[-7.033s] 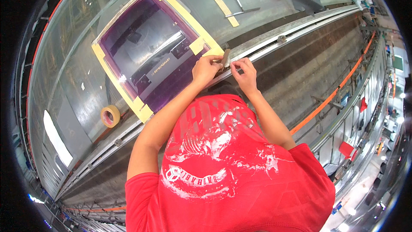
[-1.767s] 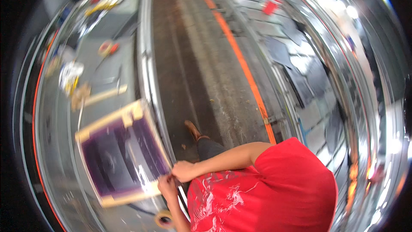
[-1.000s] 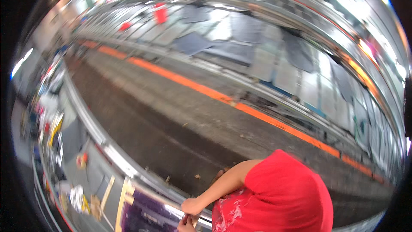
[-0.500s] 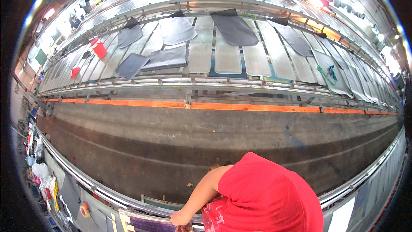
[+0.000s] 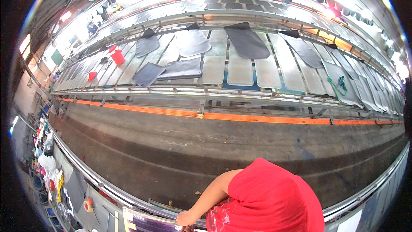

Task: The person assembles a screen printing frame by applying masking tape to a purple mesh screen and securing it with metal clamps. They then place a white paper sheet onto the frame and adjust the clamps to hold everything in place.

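Note:
My right hand (image 5: 185,219) sits at the bottom edge, its fingers curled against the corner of a purple screen frame (image 5: 137,224) with pale taped borders. The frame lies by a metal rail (image 5: 107,189) of the long table. My bare right forearm runs down to it from my red shirt (image 5: 270,202). Only a sliver of my left hand (image 5: 187,229) shows just below it, cut off by the picture's rim. Whether either hand holds anything is hidden. A roll of tape (image 5: 88,205) lies on the table to the left of the frame.
A dark concrete aisle (image 5: 214,146) with an orange line (image 5: 240,118) fills the middle. Beyond it runs a long printing table (image 5: 240,66) with dark cloth pieces (image 5: 246,41) and a red bucket (image 5: 116,56). Another person (image 5: 91,28) stands far left. Bags and clutter (image 5: 47,163) crowd the left edge.
The view has swung off the table and screen frame toward the aisle and far table. The frame has slid to the bottom edge. My hands stay at its corner.

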`<state>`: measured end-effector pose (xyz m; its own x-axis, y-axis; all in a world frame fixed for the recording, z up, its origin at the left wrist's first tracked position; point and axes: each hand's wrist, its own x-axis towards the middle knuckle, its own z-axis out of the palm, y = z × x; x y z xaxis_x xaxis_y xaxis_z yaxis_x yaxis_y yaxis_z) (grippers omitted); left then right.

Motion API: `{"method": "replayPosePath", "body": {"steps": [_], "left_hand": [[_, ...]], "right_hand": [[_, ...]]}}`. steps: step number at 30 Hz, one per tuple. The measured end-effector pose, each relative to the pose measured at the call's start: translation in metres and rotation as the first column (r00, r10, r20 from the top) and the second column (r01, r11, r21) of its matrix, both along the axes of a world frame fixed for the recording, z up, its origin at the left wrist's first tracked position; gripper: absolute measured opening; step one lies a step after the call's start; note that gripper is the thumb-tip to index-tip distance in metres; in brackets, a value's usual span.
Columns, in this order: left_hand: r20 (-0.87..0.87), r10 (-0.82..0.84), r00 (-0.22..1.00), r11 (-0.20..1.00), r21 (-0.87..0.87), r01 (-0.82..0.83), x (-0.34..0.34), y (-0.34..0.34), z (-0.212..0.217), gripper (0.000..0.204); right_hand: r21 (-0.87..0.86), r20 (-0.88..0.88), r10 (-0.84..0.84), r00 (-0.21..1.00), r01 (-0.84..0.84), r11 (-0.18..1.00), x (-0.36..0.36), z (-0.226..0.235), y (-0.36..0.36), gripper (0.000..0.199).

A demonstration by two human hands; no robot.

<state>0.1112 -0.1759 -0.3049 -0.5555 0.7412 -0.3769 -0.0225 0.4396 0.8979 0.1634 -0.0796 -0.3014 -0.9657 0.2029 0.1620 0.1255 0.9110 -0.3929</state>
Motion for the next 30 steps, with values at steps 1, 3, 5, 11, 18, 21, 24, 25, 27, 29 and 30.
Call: {"method": "replayPosePath", "body": {"steps": [1, 3, 5, 11, 18, 21, 24, 25, 27, 29, 30], "left_hand": [[0.007, 0.007, 1.0, 1.0, 0.004, -0.007, 0.0, -0.001, 0.0, 0.06], [0.01, 0.024, 1.0, 1.0, 0.007, -0.024, -0.001, -0.005, -0.001, 0.06], [0.019, 0.04, 0.999, 0.999, 0.011, -0.04, -0.002, -0.009, -0.001, 0.06], [0.035, 0.077, 0.996, 0.997, 0.029, -0.078, -0.01, -0.027, -0.006, 0.059], [0.085, 0.111, 0.99, 0.989, 0.093, -0.119, -0.017, -0.056, -0.005, 0.059], [0.04, 0.16, 0.986, 0.985, 0.057, -0.162, -0.016, -0.061, -0.003, 0.051], [-0.003, 0.211, 0.978, 0.978, 0.001, -0.211, -0.015, -0.059, -0.006, 0.05], [0.014, 0.211, 0.977, 0.978, 0.0, -0.211, -0.015, -0.057, -0.007, 0.055], [-0.034, 0.198, 0.98, 0.98, -0.017, -0.198, -0.013, -0.054, -0.009, 0.057], [0.034, 0.238, 0.971, 0.969, 0.062, -0.239, -0.01, -0.052, -0.006, 0.057], [0.098, 0.272, 0.957, 0.959, 0.059, -0.279, -0.007, -0.053, -0.003, 0.057]], "right_hand": [[-0.008, -0.017, -0.024, 1.0, 0.023, 1.0, -0.001, -0.002, 0.0, 0.017], [-0.029, 0.02, -0.039, 0.999, 0.04, 0.999, -0.003, -0.005, -0.002, 0.017], [0.005, -0.016, -0.055, 0.998, 0.055, 0.998, -0.004, -0.005, -0.003, 0.017], [-0.016, 0.018, -0.047, 0.999, 0.047, 0.999, 0.002, 0.008, -0.002, 0.015], [-0.081, -0.053, -0.046, 0.998, 0.041, 0.996, 0.012, 0.023, -0.002, 0.015], [-0.163, 0.016, -0.02, 1.0, 0.022, 0.986, 0.012, 0.023, -0.002, 0.015], [-0.215, 0.018, -0.028, 0.999, 0.031, 0.976, 0.011, 0.018, -0.002, 0.016], [-0.235, 0.033, -0.024, 0.999, 0.031, 0.972, 0.011, 0.016, -0.001, 0.016], [-0.237, 0.019, -0.031, 0.999, 0.035, 0.971, 0.012, 0.013, -0.001, 0.015], [-0.263, 0.06, -0.038, 0.998, 0.052, 0.963, 0.013, 0.012, 0.0, 0.015], [-0.249, 0.059, -0.046, 0.997, 0.059, 0.967, 0.014, 0.013, 0.0, 0.015]]}}
